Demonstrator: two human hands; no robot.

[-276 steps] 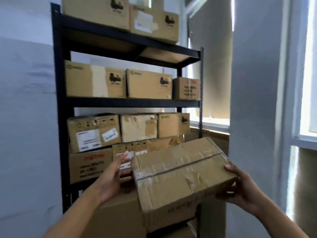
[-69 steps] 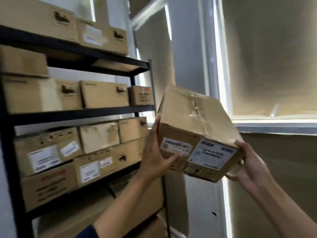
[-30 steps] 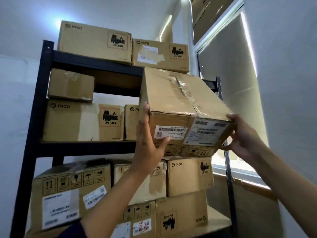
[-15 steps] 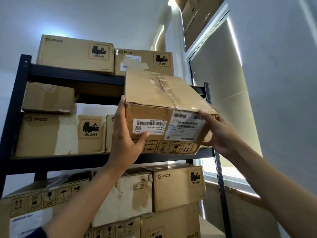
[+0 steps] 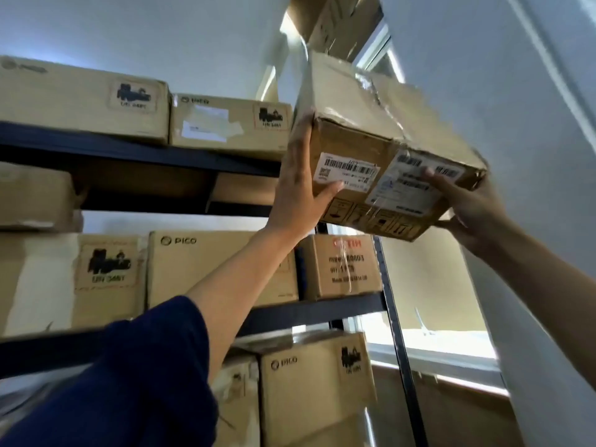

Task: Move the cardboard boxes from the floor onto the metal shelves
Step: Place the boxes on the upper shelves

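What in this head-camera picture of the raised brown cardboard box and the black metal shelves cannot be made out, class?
- Head view: the raised brown cardboard box: its white labels' print is blurred and too small.
- Its underside faces away; the right hand reaches under it.
- Whether it rests on the black metal shelves: the left hand and the box itself hide any contact.
- The left-hand cardboard boxes are cut off by the frame edge.
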